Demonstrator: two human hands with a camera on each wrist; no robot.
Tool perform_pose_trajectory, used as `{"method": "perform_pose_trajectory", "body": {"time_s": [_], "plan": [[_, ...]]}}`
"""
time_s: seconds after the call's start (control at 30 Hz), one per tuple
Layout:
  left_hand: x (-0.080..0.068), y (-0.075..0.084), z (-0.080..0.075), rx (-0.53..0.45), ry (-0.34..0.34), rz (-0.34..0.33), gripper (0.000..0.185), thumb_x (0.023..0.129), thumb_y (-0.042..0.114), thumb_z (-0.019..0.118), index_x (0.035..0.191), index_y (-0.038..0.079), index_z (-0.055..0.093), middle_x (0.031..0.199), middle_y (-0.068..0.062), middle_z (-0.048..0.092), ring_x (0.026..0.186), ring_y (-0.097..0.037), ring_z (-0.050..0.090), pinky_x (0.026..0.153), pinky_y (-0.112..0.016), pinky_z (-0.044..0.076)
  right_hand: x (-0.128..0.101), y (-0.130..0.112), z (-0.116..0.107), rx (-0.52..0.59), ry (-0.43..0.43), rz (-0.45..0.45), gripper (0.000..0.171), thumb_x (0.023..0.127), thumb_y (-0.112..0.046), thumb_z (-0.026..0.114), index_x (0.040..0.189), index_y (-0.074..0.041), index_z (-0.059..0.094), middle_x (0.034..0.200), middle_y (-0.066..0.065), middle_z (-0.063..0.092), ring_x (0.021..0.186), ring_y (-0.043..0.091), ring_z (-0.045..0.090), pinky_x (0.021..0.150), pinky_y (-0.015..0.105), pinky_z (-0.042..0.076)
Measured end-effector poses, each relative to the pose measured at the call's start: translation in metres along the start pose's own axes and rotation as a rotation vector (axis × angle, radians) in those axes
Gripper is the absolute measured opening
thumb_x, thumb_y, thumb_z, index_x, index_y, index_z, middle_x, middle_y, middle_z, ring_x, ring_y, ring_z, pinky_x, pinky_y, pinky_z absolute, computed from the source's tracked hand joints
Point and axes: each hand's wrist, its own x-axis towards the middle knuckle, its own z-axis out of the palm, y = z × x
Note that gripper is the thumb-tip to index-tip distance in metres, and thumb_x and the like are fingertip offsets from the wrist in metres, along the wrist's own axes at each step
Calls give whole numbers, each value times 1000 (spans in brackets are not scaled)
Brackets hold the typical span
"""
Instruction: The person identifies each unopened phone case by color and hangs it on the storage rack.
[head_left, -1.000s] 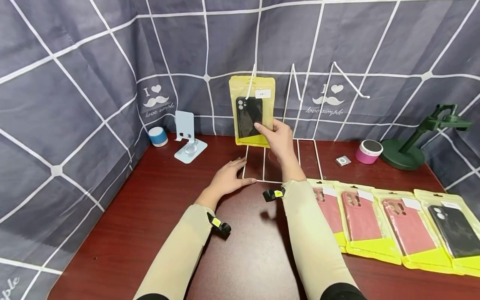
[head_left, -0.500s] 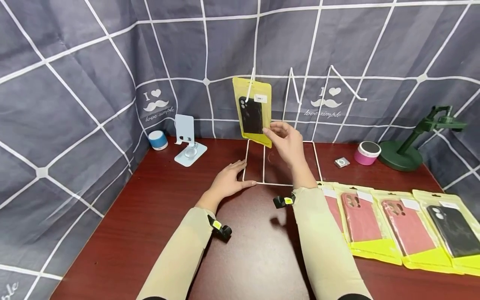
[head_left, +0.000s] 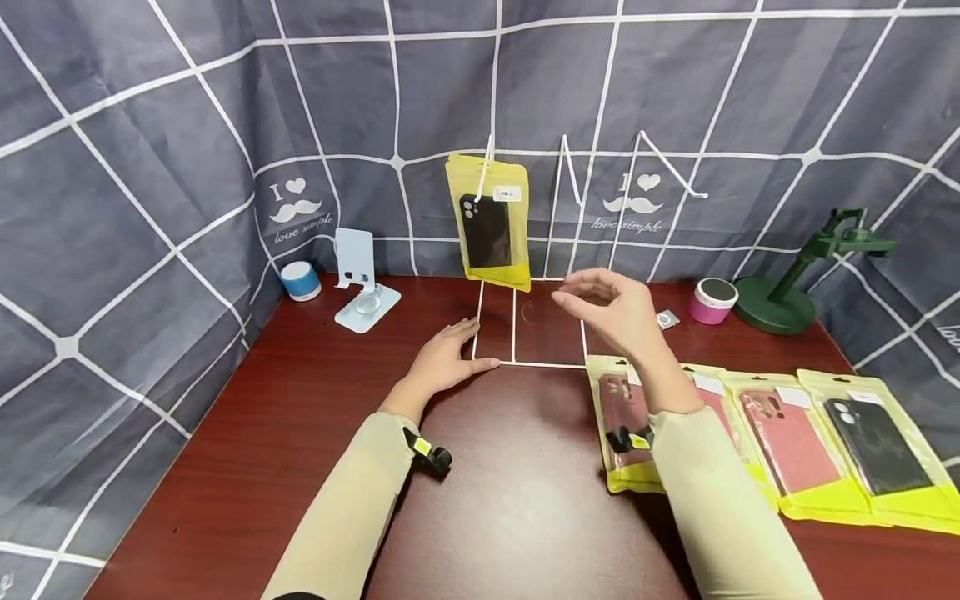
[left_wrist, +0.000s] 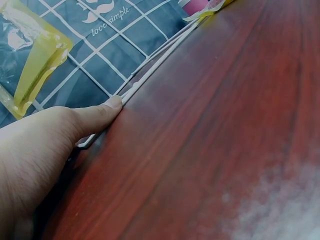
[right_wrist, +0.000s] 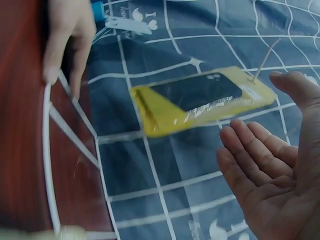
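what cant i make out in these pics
Label on the hanging packet: head view, print too small to read.
Second packet from the left on the table: head view, partly covered by the right sleeve.
Small silver gadget: head view, partly behind the right hand.
Upper part of the hanging packet: left wrist view, cut off by the picture's edge.

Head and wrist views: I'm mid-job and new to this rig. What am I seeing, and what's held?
There's no machine: the left grip and right grip are a person's bare hands. The head view is taken from the person's head, the wrist views from each wrist. The left grip touches a white wire rack; the right grip holds nothing. A yellow pouch with a black phone case inside hangs from a hook. On the table are four more pouches, a phone stand and a green stand.
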Motion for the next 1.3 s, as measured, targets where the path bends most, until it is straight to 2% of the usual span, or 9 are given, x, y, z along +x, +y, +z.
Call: {"method": "perform_pose_trajectory", "body": {"time_s": [0.23,0.4,0.53,0.73,0.93,1.03,1.2,1.3], "plan": [[-1,1,-1,-24,0,-9,98,82,75,62,153,10,45,158,-7,40,148,-25,32,121,-41,24,-26,34,-43,-142,-96,46,39,85,-40,82,115,-17,71,105,0,75,94,13,69,71,21,53],[-1,0,0,-8,-10,-17,99,82,77,61,153,11,45,158,-7,41,148,-25,33,120,-41,25,-42,58,-65,-212,-116,113,39,86,-42,80,113,-17,71,104,2,73,91,13,68,72,19,53],[0,0,-1,-10,-2,-13,97,82,76,63,153,11,45,157,-7,41,148,-24,33,121,-40,25,-46,67,-73,-255,-114,111,38,87,-42,79,113,-16,70,104,3,74,90,12,68,72,17,52],[0,0,-1,-10,-11,-17,98,82,75,63,153,12,44,158,-7,40,148,-24,32,121,-39,24,-46,71,-77,-265,-129,87,31,89,-37,78,111,-15,70,101,3,74,89,11,68,72,17,52],[0,1,0,-10,-14,-13,98,82,76,62,153,11,44,158,-7,40,148,-23,31,121,-39,23,-46,80,-80,-322,-232,35,30,93,-29,74,115,-9,70,104,6,74,94,15,68,77,13,50],[-1,1,0,-16,-20,-11,98,82,76,62,153,10,44,158,-7,40,149,-23,31,121,-39,23,-46,89,-83,-382,-312,38,32,93,-27,74,118,-7,68,109,7,73,100,19,68,82,19,50],[0,1,-1,-18,-11,4,96,83,73,64,152,8,46,158,-6,41,148,-23,32,122,-37,22,-47,102,-87,-465,-437,63,48,88,-29,79,126,-5,64,120,13,67,107,28,62,94,45,48],[1,0,-1,-4,-7,13,95,84,72,64,152,8,46,158,-5,40,148,-23,33,122,-36,21,-47,106,-88,-499,-472,55,56,85,-33,82,127,-3,63,123,17,63,110,31,59,98,53,45]]}}
